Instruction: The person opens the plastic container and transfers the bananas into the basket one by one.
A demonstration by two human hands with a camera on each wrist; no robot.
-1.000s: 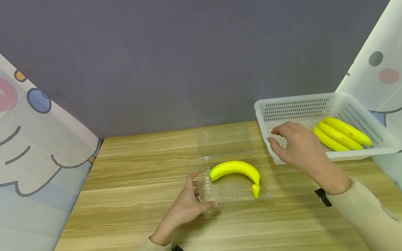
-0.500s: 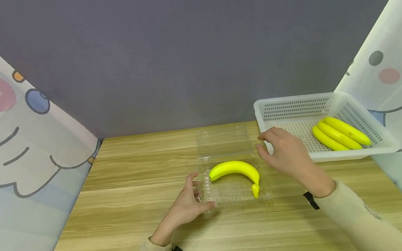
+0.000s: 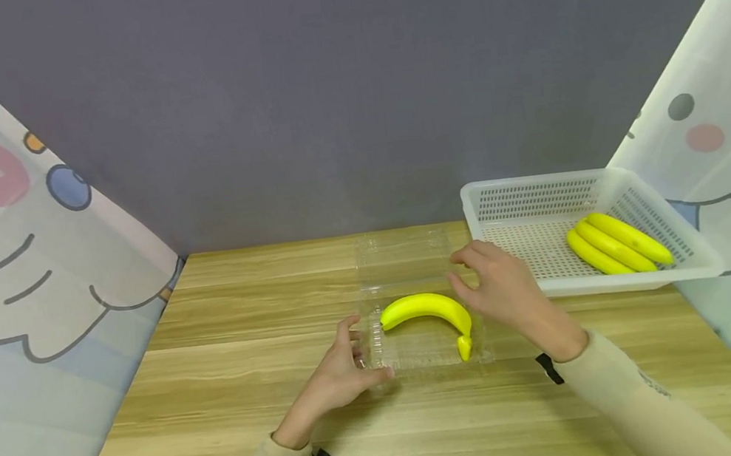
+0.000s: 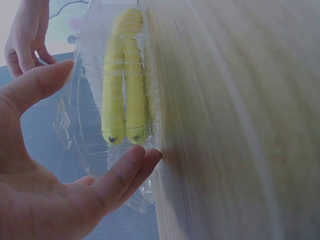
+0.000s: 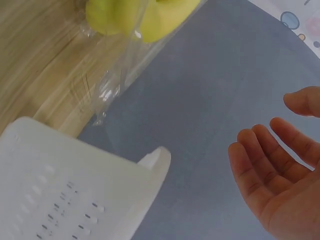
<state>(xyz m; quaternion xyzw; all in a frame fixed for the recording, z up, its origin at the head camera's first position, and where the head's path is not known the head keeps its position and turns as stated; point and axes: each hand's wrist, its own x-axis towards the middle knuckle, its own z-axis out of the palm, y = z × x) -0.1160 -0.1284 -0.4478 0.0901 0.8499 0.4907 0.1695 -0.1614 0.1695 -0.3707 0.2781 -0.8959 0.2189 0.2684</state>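
A clear plastic clamshell (image 3: 412, 349) lies on the table with its lid (image 3: 402, 257) folded back away from the person. In its tray is a curved yellow banana (image 3: 430, 303), its stem end toward the near right corner. Two yellow lengths show through the plastic in the left wrist view; whether one is a reflection I cannot tell. My left hand (image 3: 343, 368) holds the tray's left near corner, thumb on the near side and fingers on the left end. Above the clamshell's right side hovers my right hand (image 3: 501, 284), fingers loosely bent, holding nothing.
At the back right stands a white perforated basket (image 3: 526, 289). Several yellow bananas (image 3: 614, 243) lie together in its right part. A grey partition (image 3: 327, 113) rises behind the wooden table (image 3: 219, 362), and cartoon-printed panels (image 3: 720, 168) flank both sides.
My right hand has moved left from over the basket to the clamshell's right side. The left hand, clamshell and bananas have stayed in place.
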